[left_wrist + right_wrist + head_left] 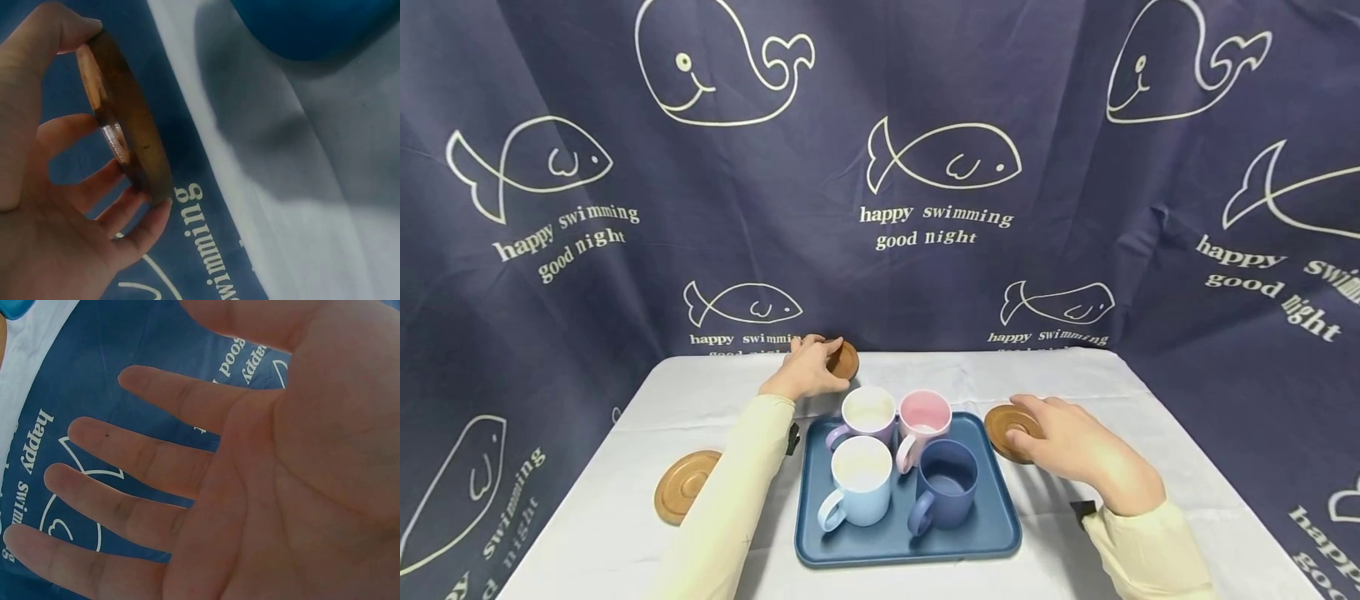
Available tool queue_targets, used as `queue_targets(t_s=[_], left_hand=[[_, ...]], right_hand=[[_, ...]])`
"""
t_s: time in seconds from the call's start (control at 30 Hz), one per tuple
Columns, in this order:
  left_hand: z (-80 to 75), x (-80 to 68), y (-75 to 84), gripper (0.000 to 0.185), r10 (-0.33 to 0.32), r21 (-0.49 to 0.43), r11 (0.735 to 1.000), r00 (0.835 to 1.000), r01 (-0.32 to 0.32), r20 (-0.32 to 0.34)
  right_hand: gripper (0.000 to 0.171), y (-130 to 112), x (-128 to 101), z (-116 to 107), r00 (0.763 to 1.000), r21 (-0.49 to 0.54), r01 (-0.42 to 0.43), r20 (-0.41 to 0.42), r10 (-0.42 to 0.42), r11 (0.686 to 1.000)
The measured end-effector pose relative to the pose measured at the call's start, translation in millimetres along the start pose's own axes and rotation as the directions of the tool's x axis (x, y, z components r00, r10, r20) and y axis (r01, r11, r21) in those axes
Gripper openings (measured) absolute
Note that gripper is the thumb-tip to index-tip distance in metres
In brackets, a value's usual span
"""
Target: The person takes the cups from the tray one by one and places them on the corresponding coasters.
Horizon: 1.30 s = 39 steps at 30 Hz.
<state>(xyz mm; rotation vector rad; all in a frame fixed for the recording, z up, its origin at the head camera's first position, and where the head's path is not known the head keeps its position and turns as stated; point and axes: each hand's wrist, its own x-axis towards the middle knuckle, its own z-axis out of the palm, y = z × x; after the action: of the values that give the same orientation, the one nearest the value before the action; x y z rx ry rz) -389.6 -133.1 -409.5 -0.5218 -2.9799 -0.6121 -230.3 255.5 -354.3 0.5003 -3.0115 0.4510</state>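
While left hand (pixel 807 368) pinches coaster (pixel 846 363) beyond tray (pixel 917 546) edge, right hand (pixel 1070 438) spread, outside tray.

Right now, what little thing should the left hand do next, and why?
Maybe the left hand should turn its wooden disc flatter before letting go. It grips the disc by the edge, and the head and left wrist views both show it tilted, so letting go now might make it topple.

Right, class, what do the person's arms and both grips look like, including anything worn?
The left sleeve and right sleeve are pale yellow, reaching the wrists. The left grip and right grip are bare, ungloved hands. A small black piece shows by each wrist, too small to identify.
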Motion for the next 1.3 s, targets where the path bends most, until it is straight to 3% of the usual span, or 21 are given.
queue_targets(t_s=[0.47, 0.87, 1.3], left_hand=[[23.7, 25.6, -1.5, 0.084, 0.042, -0.016, 0.999, 0.995, -0.041, 0.09], [38.4, 37.9, -8.4, 0.084, 0.04, -0.028, 0.999, 0.99, -0.036, 0.138], [50.7, 46.1, -5.5, 0.084, 0.082, -0.002, 0.997, 0.982, -0.083, 0.172]], right_hand=[[0.056, 2, 0, 5, 1.0, 0.018, -0.008, 0.004, 0.008, 1.0], [0.057, 3, 2, 6, 1.0, 0.022, -0.021, 0.013, 0.021, 1.0], [0.056, 3, 2, 7, 1.0, 0.027, -0.011, 0.009, 0.01, 1.0]])
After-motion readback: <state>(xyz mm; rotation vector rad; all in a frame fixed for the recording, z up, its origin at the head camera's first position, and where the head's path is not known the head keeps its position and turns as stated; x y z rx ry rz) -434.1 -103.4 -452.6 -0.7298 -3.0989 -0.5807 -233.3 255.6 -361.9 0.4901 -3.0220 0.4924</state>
